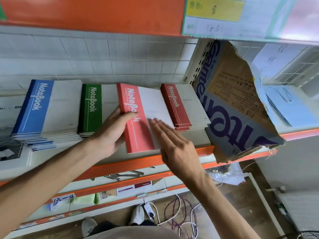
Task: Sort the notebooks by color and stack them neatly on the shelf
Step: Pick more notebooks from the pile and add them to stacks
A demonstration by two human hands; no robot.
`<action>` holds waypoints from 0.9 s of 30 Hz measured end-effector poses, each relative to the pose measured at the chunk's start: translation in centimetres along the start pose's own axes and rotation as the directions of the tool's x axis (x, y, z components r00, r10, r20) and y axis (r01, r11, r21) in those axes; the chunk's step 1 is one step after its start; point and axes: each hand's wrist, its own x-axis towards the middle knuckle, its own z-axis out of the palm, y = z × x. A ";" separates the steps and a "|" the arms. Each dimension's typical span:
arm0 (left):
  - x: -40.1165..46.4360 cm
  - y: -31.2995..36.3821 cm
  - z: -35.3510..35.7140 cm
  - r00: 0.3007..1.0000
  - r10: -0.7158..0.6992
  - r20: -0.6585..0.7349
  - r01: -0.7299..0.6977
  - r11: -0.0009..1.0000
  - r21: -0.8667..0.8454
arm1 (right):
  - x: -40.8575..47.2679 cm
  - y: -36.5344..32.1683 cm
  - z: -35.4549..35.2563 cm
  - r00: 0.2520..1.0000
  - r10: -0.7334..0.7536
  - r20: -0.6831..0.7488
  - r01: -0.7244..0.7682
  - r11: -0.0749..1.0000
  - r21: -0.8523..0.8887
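Several piles of notebooks lie on the white shelf [193, 137]. From left to right they are a blue stack [44, 109], a green stack [91, 107], a pink notebook [143, 100] and a dark red stack [183, 104]. My left hand [112, 133] grips the pink notebook's left spine edge, thumb on its cover. My right hand [176, 144] lies flat with fingers straight, its fingertips on the white part of the pink cover. The pink notebook sits slightly askew, near the shelf's front edge.
A torn cardboard box [238, 107] leans at the right end of the shelf. A black-and-white book [12, 152] lies at the far left. The orange upper shelf [96, 14] hangs close overhead. Cables [181, 214] and my shoes are on the floor below.
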 end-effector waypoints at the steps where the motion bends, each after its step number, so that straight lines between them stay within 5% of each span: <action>1: 0.6 0.2 1.0 0.998 -0.022 0.058 0.022 1.000 0.010 | 0.0 0.9 0.0 0.999 0.032 -0.026 -0.032 0.999 -0.018; 6: 4.5 1.2 3.4 0.958 -0.101 0.270 0.040 0.973 0.225 | -0.9 7.6 -1.1 0.965 0.251 -0.070 -0.259 0.955 -0.144; 10: 6.2 0.6 3.4 0.959 -0.061 0.276 -0.066 0.900 0.430 | -1.1 11.8 -0.9 0.876 0.357 0.324 -0.348 0.933 -0.087; 13: 7.1 -0.3 2.6 0.953 0.007 0.304 -0.189 0.797 0.573 | -0.5 12.7 -0.8 0.829 0.367 0.422 -0.353 0.929 -0.115; 15: 7.4 -0.9 1.6 0.935 0.069 0.349 -0.304 0.664 0.683 | 0.4 13.3 -0.5 0.838 0.381 0.392 -0.352 0.924 -0.147; 20: 7.5 -1.2 0.1 0.785 0.242 0.571 -0.591 0.015 0.806 | 1.7 14.2 0.7 0.817 0.449 0.361 -0.388 0.892 -0.230; 27: 6.9 -1.0 -0.8 0.757 0.235 0.610 -0.617 -0.051 0.785 | 2.9 13.2 1.2 0.790 0.527 0.314 -0.482 0.850 -0.215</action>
